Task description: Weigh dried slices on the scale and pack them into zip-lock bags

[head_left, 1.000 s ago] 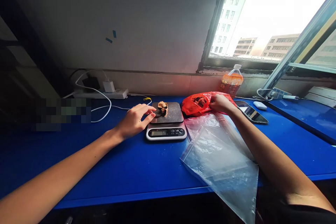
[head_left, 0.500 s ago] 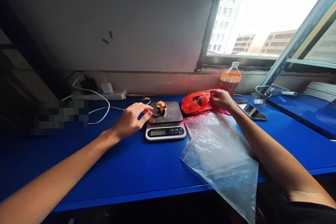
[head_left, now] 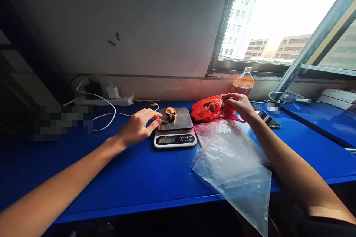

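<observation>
A small kitchen scale (head_left: pixel 175 139) with a dark weighing plate and lit digits stands on the blue table. On its plate lie curled, dry brown pieces (head_left: pixel 170 114), tan at the edges; their kind is unclear. My left hand (head_left: pixel 141 126) hovers at the scale's left edge, thumb and fingers apart, holding nothing. To the right of the scale sits a red plastic bag (head_left: pixel 198 112), its mouth open over dark reddish-brown contents. My right hand (head_left: pixel 236 104) pinches this bag's right rim between thumb and fingers. Clear zip bags (head_left: pixel 230 166) lie in front of it, one hanging over the table edge.
Behind the red bag stands an orange drink bottle (head_left: pixel 243 81). A phone (head_left: pixel 265 116) lies right of my right wrist. A power strip (head_left: pixel 125 100) with a white cable (head_left: pixel 114 113) runs along the wall at left. The blue table's front edge (head_left: pixel 139 207) is near me.
My right hand has shifted slightly right, drawing the red bag's rim a little outward. The left hand and the pieces on the scale stay as they were.
</observation>
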